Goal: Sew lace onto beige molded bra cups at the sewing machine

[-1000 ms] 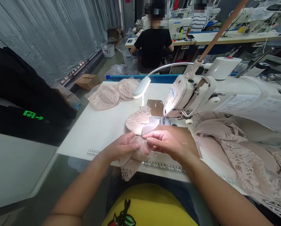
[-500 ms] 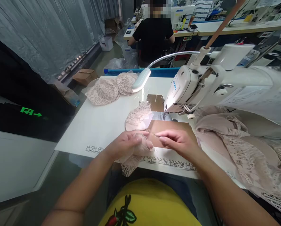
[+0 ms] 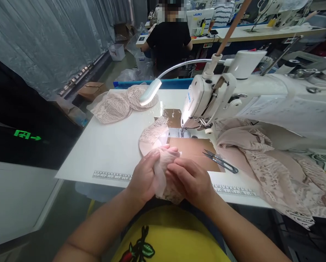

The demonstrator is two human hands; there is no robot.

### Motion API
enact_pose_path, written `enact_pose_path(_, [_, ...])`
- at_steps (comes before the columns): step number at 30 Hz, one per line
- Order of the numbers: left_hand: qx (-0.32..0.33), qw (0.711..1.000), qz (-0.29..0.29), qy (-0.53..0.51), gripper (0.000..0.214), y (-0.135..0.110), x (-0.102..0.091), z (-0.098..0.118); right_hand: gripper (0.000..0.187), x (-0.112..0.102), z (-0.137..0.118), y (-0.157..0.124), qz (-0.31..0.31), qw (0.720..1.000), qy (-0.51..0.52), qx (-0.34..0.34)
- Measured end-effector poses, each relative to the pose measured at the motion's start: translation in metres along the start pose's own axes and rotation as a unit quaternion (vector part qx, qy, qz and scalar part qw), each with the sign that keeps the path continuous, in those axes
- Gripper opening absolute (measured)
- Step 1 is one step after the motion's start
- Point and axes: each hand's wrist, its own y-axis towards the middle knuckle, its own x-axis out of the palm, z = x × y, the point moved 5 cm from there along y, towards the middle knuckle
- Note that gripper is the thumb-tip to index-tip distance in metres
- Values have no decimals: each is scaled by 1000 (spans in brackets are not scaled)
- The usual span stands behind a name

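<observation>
A pale pink piece of sheer lace fabric (image 3: 163, 174) hangs between my hands in front of the sewing machine. My left hand (image 3: 145, 173) is closed around its left side, with the fingertips behind the cloth. From the right, my right hand (image 3: 191, 180) pinches the fabric's edge. Just beyond, a lace bra cup (image 3: 153, 136) lies on the table, partly hidden by my left fingers. Thread snips (image 3: 221, 161) rest on the brown plate to the right of my right hand.
The white sewing machine (image 3: 223, 98) stands at right, its needle area beyond my hands. Two lace cups (image 3: 112, 107) lie at the table's back left under a lamp (image 3: 151, 91). Lace garments (image 3: 263, 156) are heaped at right. A co-worker (image 3: 168, 43) sits ahead.
My right hand has moved left and down onto the lace fabric. Thread snips now show on the plate. My left hand has turned and the view has shifted right.
</observation>
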Motion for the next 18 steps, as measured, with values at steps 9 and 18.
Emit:
enact_pose_path(9, [8, 999, 40, 27, 31, -7, -16, 9, 28, -40, 58, -33, 39, 976, 28, 211])
enact_pose_path(18, [195, 888, -162, 383, 35, -6, 24, 20, 25, 0, 26, -47, -297, 816, 376, 324])
